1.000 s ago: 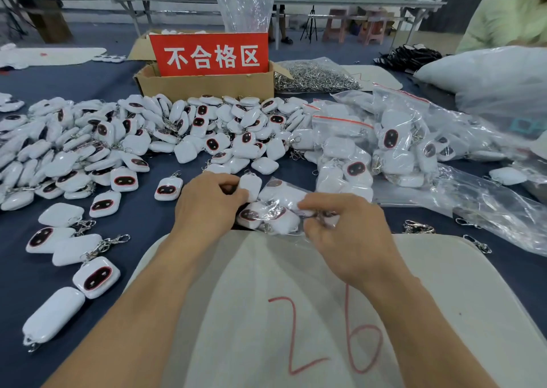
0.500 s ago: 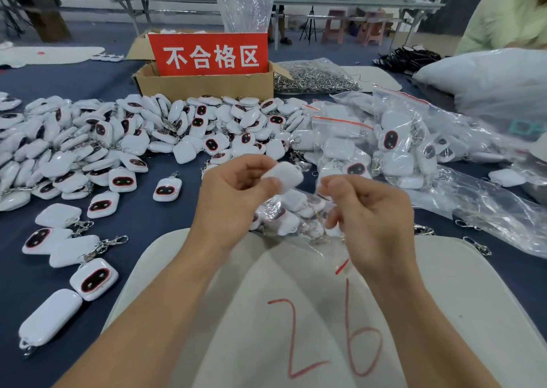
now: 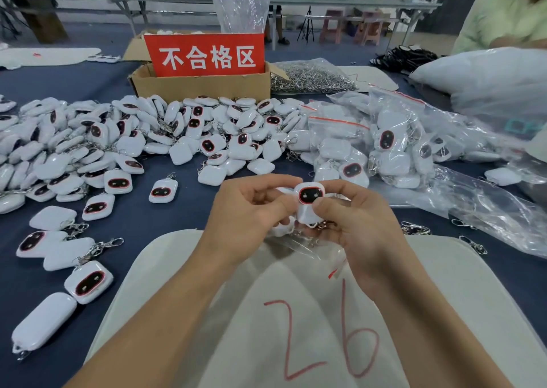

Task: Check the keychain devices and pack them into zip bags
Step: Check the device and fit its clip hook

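A white keychain device (image 3: 309, 198) with a dark, red-rimmed screen faces me, upright between both hands. My left hand (image 3: 248, 216) pinches its left side; my right hand (image 3: 352, 225) grips it with the thumb on its front, and also holds a clear zip bag (image 3: 299, 244) that hangs below with devices inside. A large pile of loose white keychain devices (image 3: 124, 139) covers the blue table to the left and behind. Filled zip bags (image 3: 370, 145) lie at the right.
A cardboard box with a red sign (image 3: 204, 74) stands at the back, a bag of metal clips (image 3: 310, 77) beside it. A white board marked 26 (image 3: 444, 299) lies under my arms. A person in a light green top (image 3: 503, 18) sits at the far right.
My left hand lifted a device from the table up beside the bag. Both hands now hold it raised, turned so its screen faces me.
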Demonstrator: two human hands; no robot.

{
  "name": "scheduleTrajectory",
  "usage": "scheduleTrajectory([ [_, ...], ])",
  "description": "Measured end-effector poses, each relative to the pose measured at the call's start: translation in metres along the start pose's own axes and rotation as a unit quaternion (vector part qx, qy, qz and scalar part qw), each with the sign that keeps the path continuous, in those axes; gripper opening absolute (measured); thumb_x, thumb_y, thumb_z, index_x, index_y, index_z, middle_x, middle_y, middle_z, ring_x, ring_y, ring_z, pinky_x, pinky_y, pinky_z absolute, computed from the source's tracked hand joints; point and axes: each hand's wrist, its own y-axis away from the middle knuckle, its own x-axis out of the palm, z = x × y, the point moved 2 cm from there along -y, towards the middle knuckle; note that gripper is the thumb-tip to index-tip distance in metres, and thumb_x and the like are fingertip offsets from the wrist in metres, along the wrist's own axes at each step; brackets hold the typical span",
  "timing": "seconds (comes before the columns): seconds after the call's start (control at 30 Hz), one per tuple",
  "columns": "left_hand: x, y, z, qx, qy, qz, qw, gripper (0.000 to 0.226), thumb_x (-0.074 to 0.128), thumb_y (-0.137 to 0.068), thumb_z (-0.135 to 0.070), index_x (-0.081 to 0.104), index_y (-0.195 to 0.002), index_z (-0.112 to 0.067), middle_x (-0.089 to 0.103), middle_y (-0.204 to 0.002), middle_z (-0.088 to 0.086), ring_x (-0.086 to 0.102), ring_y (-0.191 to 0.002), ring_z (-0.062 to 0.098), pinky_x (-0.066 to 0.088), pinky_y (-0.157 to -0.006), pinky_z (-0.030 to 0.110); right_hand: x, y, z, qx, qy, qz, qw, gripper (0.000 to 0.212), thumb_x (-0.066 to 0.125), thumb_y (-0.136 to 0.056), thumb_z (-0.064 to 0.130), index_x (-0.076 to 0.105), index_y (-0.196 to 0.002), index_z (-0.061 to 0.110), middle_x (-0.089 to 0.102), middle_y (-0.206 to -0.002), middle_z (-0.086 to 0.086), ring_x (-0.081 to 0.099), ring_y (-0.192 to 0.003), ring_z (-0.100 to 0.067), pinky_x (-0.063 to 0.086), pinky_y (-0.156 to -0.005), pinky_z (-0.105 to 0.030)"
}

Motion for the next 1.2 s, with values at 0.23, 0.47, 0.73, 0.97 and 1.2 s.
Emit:
scheduleTrajectory([
  [0.23,0.001,0.003,0.0,-0.013,-0.012,0.028,0.999,0.021,0.074,-0.079,-0.024,0.084,-0.094,-0.034,0.076,-0.075,-0.001,0.064,-0.066,0.008,0.048,-0.06,0.017,0.0,0.002,0.002,-0.004,0.018,-0.004,1.0,0.018,0.062,-0.088,-0.009,0.069,-0.081,0.006,0.075,-0.078,-0.018,0.069,-0.068,-0.028,0.059,-0.059,-0.031],
  [0.47,0.004,0.004,0.003,-0.022,-0.013,0.033,0.999,0.019,0.076,-0.074,-0.025,0.083,-0.091,-0.026,0.072,-0.07,0.0,0.066,-0.064,0.011,0.051,-0.062,0.023,0.002,0.001,-0.005,-0.018,0.045,-0.036,0.998,0.024,0.066,-0.086,-0.005,0.075,-0.074,0.014,0.077,-0.083,-0.022,0.07,-0.072,-0.032,0.057,-0.08,-0.056],
  [0.73,0.005,0.003,0.004,-0.039,-0.027,-0.011,0.999,0.015,0.074,-0.07,-0.027,0.082,-0.082,-0.031,0.073,-0.067,-0.001,0.064,-0.058,0.008,0.052,-0.058,0.018,0.006,0.0,-0.004,-0.029,0.043,-0.017,0.999,0.02,0.064,-0.089,-0.005,0.073,-0.08,0.009,0.076,-0.077,-0.021,0.07,-0.065,-0.028,0.055,-0.066,-0.036],
  [0.97,0.004,0.003,0.001,-0.062,-0.011,-0.043,0.997,0.018,0.085,-0.076,-0.01,0.083,-0.068,-0.025,0.071,-0.057,0.0,0.06,-0.046,0.004,0.048,-0.048,0.012,0.008,0.001,-0.006,-0.034,0.098,0.0,0.995,0.021,0.061,-0.084,-0.009,0.07,-0.09,0.009,0.078,-0.078,-0.016,0.068,-0.069,-0.039,0.052,-0.049,-0.031],
  [1.2,0.003,0.003,0.0,-0.077,0.006,-0.022,0.997,0.013,0.087,-0.079,-0.014,0.084,-0.072,-0.025,0.07,-0.057,-0.001,0.058,-0.046,0.005,0.047,-0.049,0.012,0.009,0.001,-0.007,-0.042,0.102,0.004,0.994,0.029,0.063,-0.079,-0.011,0.072,-0.092,0.014,0.076,-0.074,-0.013,0.06,-0.065,-0.025,0.044,-0.071,-0.042],
])
